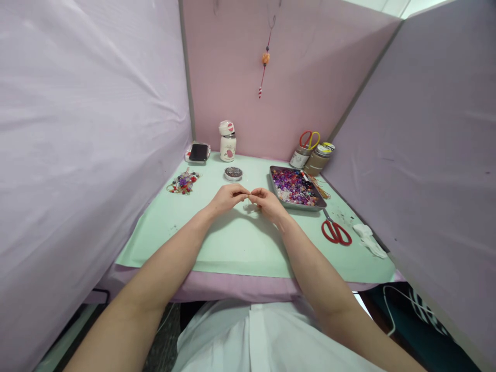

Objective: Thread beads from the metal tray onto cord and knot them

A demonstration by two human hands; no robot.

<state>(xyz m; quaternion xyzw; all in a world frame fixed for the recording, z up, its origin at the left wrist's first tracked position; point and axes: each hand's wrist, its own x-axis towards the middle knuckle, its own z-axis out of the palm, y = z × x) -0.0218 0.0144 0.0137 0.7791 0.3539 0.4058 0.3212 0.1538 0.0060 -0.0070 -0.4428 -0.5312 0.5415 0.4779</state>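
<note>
My left hand (231,196) and my right hand (267,202) meet above the middle of the pale green mat, fingertips pinched almost together. Between them is a thin thread (248,200), with a short length hanging below the fingertips; anything smaller in the pinch is hidden. To the right of my right hand lies a dark metal tray (298,207) filled with purple, red and clear beads (292,186). A round tin (233,174) of small dark bits stands just beyond my left hand. Farther left is a pile of beaded strings (183,182).
Red-handled scissors (336,232) and a crumpled white tissue (369,241) lie at the right. Behind stand a white bottle (228,144), a phone (199,153), a jar (300,157) holding scissors and a lidded jar (320,159). A beaded cord (265,58) hangs before the pink back wall.
</note>
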